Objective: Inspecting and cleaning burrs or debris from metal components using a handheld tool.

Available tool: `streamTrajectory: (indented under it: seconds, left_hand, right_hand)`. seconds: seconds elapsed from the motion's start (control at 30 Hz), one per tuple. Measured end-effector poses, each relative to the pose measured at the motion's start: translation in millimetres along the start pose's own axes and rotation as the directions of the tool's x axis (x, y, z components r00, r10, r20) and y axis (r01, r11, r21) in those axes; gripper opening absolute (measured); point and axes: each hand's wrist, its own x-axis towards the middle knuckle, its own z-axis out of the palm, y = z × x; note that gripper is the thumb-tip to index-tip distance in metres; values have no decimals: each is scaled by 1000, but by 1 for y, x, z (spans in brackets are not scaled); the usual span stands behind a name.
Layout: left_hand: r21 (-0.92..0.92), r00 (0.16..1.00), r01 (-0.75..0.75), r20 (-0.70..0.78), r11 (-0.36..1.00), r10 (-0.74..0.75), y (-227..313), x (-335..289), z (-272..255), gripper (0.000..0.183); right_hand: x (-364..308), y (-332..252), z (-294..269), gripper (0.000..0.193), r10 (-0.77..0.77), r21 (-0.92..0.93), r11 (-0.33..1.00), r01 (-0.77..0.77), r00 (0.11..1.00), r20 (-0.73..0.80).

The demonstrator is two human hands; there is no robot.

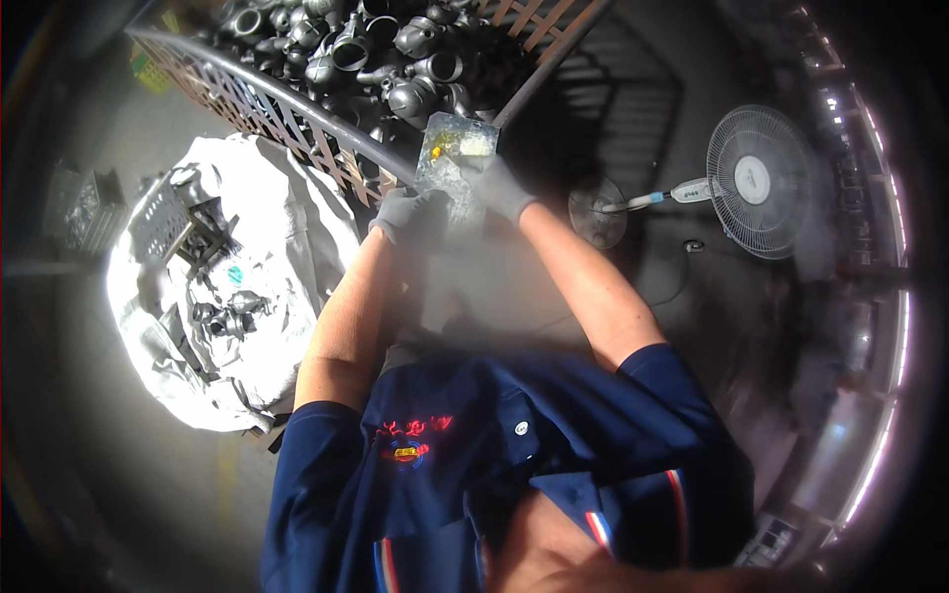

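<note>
Metal plate: a flat, greyish sheet-metal piece (453, 168) with a yellowish patch and a small orange spot near its top edge, held up in front of the person at the corner of a lattice-sided crate.
Left hand: the grey-gloved left hand (408, 215) is closed on the plate's lower left edge, fingers wrapped round it.
Right hand: the grey-gloved right hand (497, 186) is clamped on the plate's right side, just below the yellowish patch; both hands sit close together with the plate between them.
Crate: a bin with a rust-coloured lattice wall and dark metal rim (287, 114), just beyond the hands.
Crate contents: a heap of dark cast pipe fittings (376, 49), elbows and tees piled on one another.
Left of the person: a white sack (287, 227) spread on the floor, carrying a few loose fittings (232, 311) and a dark slotted basket (163, 217).
Right of the person: a white pedestal fan (756, 180), well apart from the hands.
Clothing: short-sleeved navy polo shirt (474, 465) with red and white trim.
</note>
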Motion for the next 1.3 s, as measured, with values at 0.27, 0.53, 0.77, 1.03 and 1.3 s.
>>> streamTrajectory:
  seconds: [0.27, 0.53, 0.77, 1.03, 1.3]
  left_hand:
    - [66, 998, -68, 21, 996, 66, -22, 18, -11, 20]
    - [35, 998, -68, 4, 997, 68, -30, 28, -13, 30]
    - [29, 997, 70, 12, 997, -71, 4, 3, -5, 25]
    - [28, 999, 42, 5, 999, -42, 2, 3, -4, 25]
    - [36, 997, 77, -19, 996, -76, 9, -4, -1, 24]
  right_hand:
    - [-2, 5, 8, 29, -140, -93, 987, 131, 985, -97]
    - [16, 13, 8, 26, -83, -44, 996, 78, 989, -124]
    - [-6, -29, -12, 29, 171, -241, 955, -174, 985, -33]
    - [17, -12, -19, 33, 21, -266, 964, -31, 999, -41]
    - [9, -17, -15, 29, 17, -505, 862, -39, 999, -47]
